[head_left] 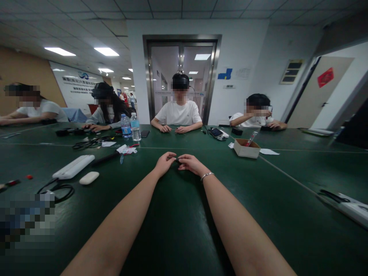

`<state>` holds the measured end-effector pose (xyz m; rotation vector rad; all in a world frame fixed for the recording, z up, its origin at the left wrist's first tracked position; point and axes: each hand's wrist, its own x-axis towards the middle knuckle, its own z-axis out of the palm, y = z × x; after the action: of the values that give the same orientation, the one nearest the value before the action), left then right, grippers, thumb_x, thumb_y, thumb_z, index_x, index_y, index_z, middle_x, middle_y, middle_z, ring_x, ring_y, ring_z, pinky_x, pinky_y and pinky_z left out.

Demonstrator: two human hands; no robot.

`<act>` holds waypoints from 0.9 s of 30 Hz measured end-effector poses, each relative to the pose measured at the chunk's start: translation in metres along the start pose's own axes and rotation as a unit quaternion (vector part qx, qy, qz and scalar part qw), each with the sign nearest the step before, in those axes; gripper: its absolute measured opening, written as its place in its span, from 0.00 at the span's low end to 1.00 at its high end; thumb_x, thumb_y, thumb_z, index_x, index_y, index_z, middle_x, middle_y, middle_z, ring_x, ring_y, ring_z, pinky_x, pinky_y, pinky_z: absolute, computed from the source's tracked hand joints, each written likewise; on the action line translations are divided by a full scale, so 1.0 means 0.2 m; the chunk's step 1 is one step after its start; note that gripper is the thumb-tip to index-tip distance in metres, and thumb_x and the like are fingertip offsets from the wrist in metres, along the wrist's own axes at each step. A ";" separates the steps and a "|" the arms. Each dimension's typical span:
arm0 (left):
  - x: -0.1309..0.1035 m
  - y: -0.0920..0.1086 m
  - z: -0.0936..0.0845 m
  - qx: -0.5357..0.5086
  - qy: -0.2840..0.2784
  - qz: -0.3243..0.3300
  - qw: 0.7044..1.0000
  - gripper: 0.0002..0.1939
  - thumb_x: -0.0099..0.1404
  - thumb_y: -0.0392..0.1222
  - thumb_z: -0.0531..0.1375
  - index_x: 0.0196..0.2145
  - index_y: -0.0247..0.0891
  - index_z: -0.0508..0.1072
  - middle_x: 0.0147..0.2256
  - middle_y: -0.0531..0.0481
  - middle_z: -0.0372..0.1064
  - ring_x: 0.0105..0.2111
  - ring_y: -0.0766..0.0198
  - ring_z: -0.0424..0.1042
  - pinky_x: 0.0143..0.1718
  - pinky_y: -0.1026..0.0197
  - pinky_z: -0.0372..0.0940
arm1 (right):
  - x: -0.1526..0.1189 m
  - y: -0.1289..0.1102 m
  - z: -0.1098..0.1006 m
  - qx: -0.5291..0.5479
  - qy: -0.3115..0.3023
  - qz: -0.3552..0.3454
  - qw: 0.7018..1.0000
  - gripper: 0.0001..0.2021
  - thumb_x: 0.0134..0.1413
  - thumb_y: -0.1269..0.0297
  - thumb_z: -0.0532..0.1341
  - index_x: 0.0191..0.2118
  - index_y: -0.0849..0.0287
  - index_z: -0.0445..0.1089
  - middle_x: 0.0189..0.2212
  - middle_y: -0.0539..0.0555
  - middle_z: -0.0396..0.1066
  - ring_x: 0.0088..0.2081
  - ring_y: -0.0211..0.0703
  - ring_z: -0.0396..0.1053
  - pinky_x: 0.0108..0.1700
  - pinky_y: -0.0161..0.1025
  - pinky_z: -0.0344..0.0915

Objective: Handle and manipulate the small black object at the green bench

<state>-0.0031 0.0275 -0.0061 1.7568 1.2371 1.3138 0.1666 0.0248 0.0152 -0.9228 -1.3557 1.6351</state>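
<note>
Both my hands meet over the middle of the dark green table. Between their fingertips is a small black object, mostly covered and too small to name. My left hand has its fingers curled in a pinch at the object's left side. From the right, my right hand pinches the same object, thumb and fingers closed together. A silvery bracelet circles the right wrist.
To the left lie a white power strip, a white oval case and black cables. Two water bottles stand beyond. A small open box sits at right. Several people sit across the table, one person directly opposite.
</note>
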 end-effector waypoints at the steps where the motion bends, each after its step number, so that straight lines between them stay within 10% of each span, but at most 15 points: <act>1: 0.00 0.00 0.00 -0.006 0.001 -0.002 1.000 0.13 0.56 0.39 0.56 0.40 0.36 0.71 0.34 0.46 0.70 0.32 0.65 0.67 0.33 0.63 0.63 | 0.00 0.00 0.00 -0.002 -0.002 -0.001 1.000 0.05 0.53 0.78 0.60 0.36 0.65 0.65 0.23 0.50 0.68 0.20 0.33 0.69 0.30 0.37 0.74; 14: -0.02 0.05 -0.02 0.007 0.029 0.009 1.000 0.17 0.54 0.54 0.59 0.29 0.35 0.71 0.27 0.50 0.69 0.28 0.65 0.67 0.31 0.64 0.61 | 0.02 0.02 0.02 -0.126 -0.012 -0.051 0.991 0.10 0.42 0.80 0.65 0.33 0.64 0.69 0.29 0.51 0.70 0.31 0.35 0.70 0.35 0.32 0.69; 22: -0.07 0.09 -0.02 0.105 -0.015 0.034 0.994 0.15 0.53 0.52 0.60 0.30 0.38 0.70 0.29 0.51 0.68 0.24 0.67 0.64 0.26 0.65 0.59 | 0.01 0.09 0.13 -0.456 0.094 -0.150 0.872 0.11 0.42 0.65 0.67 0.31 0.61 0.66 0.28 0.50 0.67 0.32 0.41 0.65 0.36 0.37 0.62; 27: -0.18 0.15 -0.16 0.071 -0.051 -0.022 0.996 0.15 0.52 0.50 0.61 0.33 0.37 0.69 0.32 0.51 0.69 0.20 0.69 0.66 0.23 0.65 0.60 | -0.18 0.02 0.16 -0.525 -0.020 -0.154 0.837 0.16 0.48 0.63 0.64 0.45 0.61 0.68 0.47 0.60 0.66 0.49 0.53 0.62 0.51 0.45 0.56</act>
<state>-0.0271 -0.0193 0.0161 1.8601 1.3325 1.1207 0.1528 -0.0213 0.0173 -1.1546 -2.3421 0.5634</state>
